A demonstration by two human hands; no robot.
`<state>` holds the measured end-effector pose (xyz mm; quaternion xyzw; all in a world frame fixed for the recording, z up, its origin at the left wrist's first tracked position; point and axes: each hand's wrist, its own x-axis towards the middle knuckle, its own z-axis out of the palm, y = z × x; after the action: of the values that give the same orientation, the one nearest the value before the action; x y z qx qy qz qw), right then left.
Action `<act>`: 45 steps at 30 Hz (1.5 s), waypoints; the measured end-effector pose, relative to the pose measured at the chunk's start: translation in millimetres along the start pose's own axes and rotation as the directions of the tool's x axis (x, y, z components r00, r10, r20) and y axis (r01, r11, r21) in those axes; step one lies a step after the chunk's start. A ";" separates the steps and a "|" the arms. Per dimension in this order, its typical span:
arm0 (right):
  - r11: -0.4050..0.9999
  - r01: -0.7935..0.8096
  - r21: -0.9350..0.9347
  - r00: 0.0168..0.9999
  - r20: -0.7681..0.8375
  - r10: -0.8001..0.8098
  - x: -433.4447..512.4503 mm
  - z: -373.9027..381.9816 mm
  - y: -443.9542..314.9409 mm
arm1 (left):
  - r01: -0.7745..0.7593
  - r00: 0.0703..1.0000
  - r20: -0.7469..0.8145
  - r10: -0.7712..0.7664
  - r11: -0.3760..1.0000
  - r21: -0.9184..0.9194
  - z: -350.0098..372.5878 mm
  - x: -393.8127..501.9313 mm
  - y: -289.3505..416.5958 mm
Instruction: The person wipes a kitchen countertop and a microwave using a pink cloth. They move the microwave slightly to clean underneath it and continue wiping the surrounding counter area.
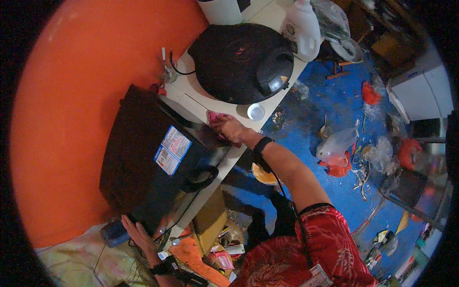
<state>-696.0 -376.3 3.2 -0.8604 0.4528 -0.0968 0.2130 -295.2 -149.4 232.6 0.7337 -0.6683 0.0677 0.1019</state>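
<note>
My right hand point(227, 128) grips a pink cloth point(215, 116) and presses it at the side of a dark box-shaped appliance point(143, 158) with a handle and a printed label point(173, 150). Beside the appliance's near left end is my left hand point(138, 233), fingers extended and a little apart, with nothing visible in it; whether it touches the appliance is unclear. A round black electric appliance point(244, 62) sits farther along the white tabletop point(190, 102). Between it and my right hand, near the table's edge, stands a small white cup or lid point(256, 112).
A white plastic jug point(303, 30) and a white container point(222, 12) stand beyond the round appliance. An orange wall point(71, 125) borders the table. Plastic bags point(335, 147) and scraps lie on the blue floor point(308, 193). A cardboard box point(211, 219) is below the table edge.
</note>
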 end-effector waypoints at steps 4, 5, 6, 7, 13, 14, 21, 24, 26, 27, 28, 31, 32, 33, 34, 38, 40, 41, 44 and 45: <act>0.999 0.008 0.041 0.999 -0.049 -0.006 -26.0 17.7 -1.5 | 0.012 1.000 0.000 -0.012 0.999 -0.048 -0.5 0.7 0.6; 0.999 0.037 0.003 0.994 -0.101 -0.037 -31.3 23.7 -1.9 | 0.018 1.000 0.001 -0.017 0.998 -0.057 -0.7 0.8 1.2; 0.999 0.027 -0.042 0.997 -0.076 -0.030 -36.8 29.5 -1.4 | 0.012 1.000 0.003 -0.011 0.997 -0.075 -1.0 0.7 2.1; 0.998 0.036 -0.042 0.980 -0.195 -0.043 -43.6 35.7 -1.0 | 0.033 0.999 0.004 -0.033 0.998 -0.059 -1.2 0.6 3.0; 0.993 -0.116 -0.005 0.843 -0.530 0.095 -86.8 60.4 -33.1 | 0.044 0.999 -0.003 -0.045 0.998 -0.042 -2.6 -1.1 7.1; 0.986 -0.122 0.109 0.819 -0.551 0.162 -93.4 61.7 -46.0 | 0.035 0.999 -0.004 -0.035 0.999 -0.023 -2.4 -0.9 6.9; 0.965 -0.120 0.232 0.747 -0.619 0.241 -116.1 57.2 -90.4 | -0.018 1.000 -0.025 0.018 1.000 -0.013 0.9 2.2 -3.6; 0.881 -0.283 0.380 0.812 -0.395 0.431 -118.7 59.3 -74.1 | -0.050 0.998 -0.045 0.051 0.998 0.038 3.9 3.1 -8.3; 0.909 -0.346 0.233 0.821 -0.394 0.413 -119.9 60.9 -60.8 | -0.037 0.998 -0.050 0.038 0.999 0.015 5.0 2.2 -9.5; 0.929 -0.315 0.195 0.801 -0.470 0.371 -120.7 61.2 -55.4 | -0.028 0.999 -0.045 0.028 1.000 -0.002 5.5 1.5 -9.5; 0.935 -0.314 0.166 0.783 -0.512 0.354 -122.2 60.9 -51.1 | -0.028 0.999 -0.047 0.028 1.000 -0.002 5.6 1.3 -9.3; 0.970 -0.222 0.097 0.812 -0.533 0.239 -126.7 57.3 -44.3 | -0.019 0.999 -0.050 0.018 1.000 -0.018 5.2 1.4 -7.4; 0.971 -0.223 0.090 0.814 -0.530 0.237 -129.2 55.9 -43.5 | -0.014 0.999 -0.048 0.013 1.000 -0.017 4.9 1.5 -6.9; 0.975 -0.205 0.087 0.823 -0.524 0.220 -130.2 54.4 -42.9 | -0.003 0.999 -0.045 0.002 1.000 -0.025 4.3 1.6 -6.4; 0.972 -0.211 0.102 0.819 -0.524 0.232 -133.0 53.2 -41.7 | -0.006 0.999 -0.044 0.005 1.000 -0.013 4.2 1.7 -6.0; 0.969 -0.174 0.173 0.797 -0.553 0.242 -145.5 48.8 -29.5 | -0.008 0.999 -0.045 0.008 1.000 0.007 4.3 1.1 -5.5; 0.922 -0.357 0.151 0.798 -0.463 0.385 -155.0 43.5 -18.3 | -0.007 0.999 -0.044 0.008 1.000 0.015 5.3 0.8 -6.3; 0.850 -0.466 0.248 0.778 -0.344 0.526 -163.6 38.1 -9.3 | -0.005 0.999 -0.044 0.006 1.000 0.017 5.7 0.6 -7.1; 0.724 -0.488 0.487 0.573 -0.448 0.687 -186.4 13.2 17.1 | 0.024 0.998 -0.053 -0.022 0.999 0.040 7.8 1.9 -9.1; 0.725 -0.483 0.491 0.498 -0.527 0.688 -188.8 1.9 28.1 | 0.050 0.998 -0.033 -0.048 0.998 0.047 8.9 2.0 -9.6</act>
<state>-823.9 -234.9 -6.3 -0.5140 0.7459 -0.3876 0.1707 -285.8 -152.6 223.9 0.7509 -0.6467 0.0930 0.0967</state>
